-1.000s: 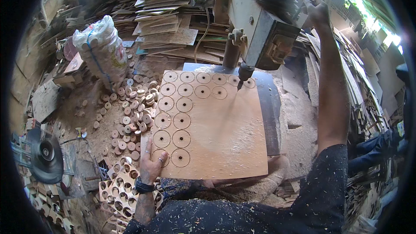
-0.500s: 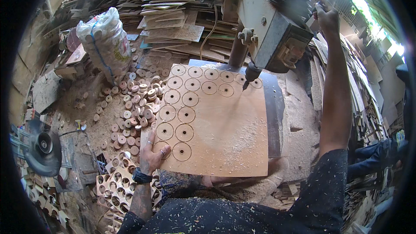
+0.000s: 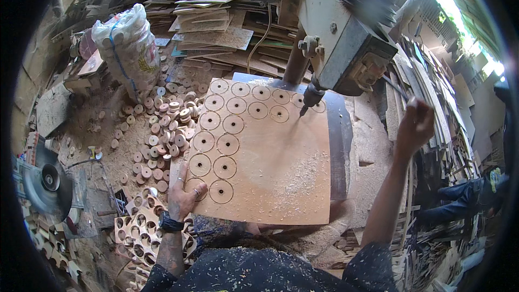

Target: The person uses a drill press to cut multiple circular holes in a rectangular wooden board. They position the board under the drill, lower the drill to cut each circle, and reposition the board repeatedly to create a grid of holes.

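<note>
A square plywood board [image 3: 270,146] lies on the drill press's dark metal table [image 3: 339,146]. Round scored circles, each with a small centre hole, run along its far and left sides. My left hand [image 3: 184,192] grips the board's near left edge, thumb on top, with a dark watch on that wrist. Closed around the end of the drill press lever [image 3: 396,86] is my right hand [image 3: 415,124], right of the machine head. The chuck [image 3: 312,95] holds a bit [image 3: 304,110] over the board near the far row of circles; whether its tip touches the wood I cannot tell.
Loose wooden discs [image 3: 170,127] are heaped left of the board, beside a white plastic sack [image 3: 127,48]. A board full of round holes [image 3: 141,232] lies near left, by a fan [image 3: 50,178]. Thin sheets [image 3: 216,16] are stacked behind. Another person's leg [image 3: 459,197] shows at right.
My right hand has swung the lever downward and toward me. The whole view has shifted slightly; my left hand stays on the board's edge.
</note>
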`<state>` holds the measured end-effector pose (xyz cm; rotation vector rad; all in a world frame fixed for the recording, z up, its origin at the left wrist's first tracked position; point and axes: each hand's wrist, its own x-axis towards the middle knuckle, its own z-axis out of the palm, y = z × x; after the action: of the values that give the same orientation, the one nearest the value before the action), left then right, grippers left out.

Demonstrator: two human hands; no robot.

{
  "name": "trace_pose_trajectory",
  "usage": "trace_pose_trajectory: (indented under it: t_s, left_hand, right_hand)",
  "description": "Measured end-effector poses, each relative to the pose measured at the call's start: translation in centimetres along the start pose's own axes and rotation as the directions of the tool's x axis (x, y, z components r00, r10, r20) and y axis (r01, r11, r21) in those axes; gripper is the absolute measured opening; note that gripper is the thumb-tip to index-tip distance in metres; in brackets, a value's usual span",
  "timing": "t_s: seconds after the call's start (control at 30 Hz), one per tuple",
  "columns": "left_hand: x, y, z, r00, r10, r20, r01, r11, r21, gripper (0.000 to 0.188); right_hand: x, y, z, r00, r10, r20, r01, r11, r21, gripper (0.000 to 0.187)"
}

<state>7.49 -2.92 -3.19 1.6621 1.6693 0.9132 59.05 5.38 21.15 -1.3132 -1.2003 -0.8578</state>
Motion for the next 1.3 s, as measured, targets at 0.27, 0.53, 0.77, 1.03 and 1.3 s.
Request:
trace_pose_trajectory:
  t_s: [0.27, 0.53, 0.77, 1.03, 1.3]
  left_hand:
    - [0.1, 2.1, -0.7, 0.992, -0.105, 0.067, 0.108, 0.994, -0.035, 0.088]
    - [-0.1, 2.8, 0.0, 0.988, -0.153, 0.002, 0.152, 0.985, 0.088, 0.085]
    - [0.1, 2.9, 0.2, 0.991, -0.133, -0.001, 0.133, 0.991, 0.005, 0.084]
    - [0.6, 4.1, 0.0, 0.998, -0.054, 0.021, 0.054, 0.998, -0.01, 0.1]
    - [0.6, 2.3, 0.0, 0.995, 0.077, 0.07, -0.086, 0.986, 0.142, 0.119]
  right_hand:
    - [-2.0, -1.4, -1.4, 0.879, 0.063, 0.473, 0.056, 0.971, -0.234, 0.039]
    - [-5.3, 1.2, 4.7, 0.831, 0.23, 0.506, -0.057, 0.941, -0.333, 0.057]
    - [-10.0, 3.8, 6.9, 0.904, 0.28, 0.324, -0.235, 0.957, -0.171, 0.049]
    - [-12.7, 6.9, 10.8, 0.968, 0.105, 0.226, -0.076, 0.988, -0.133, 0.041]
    - [-14.8, 9.1, 14.0, 0.975, 0.097, 0.202, -0.069, 0.988, -0.141, 0.044]
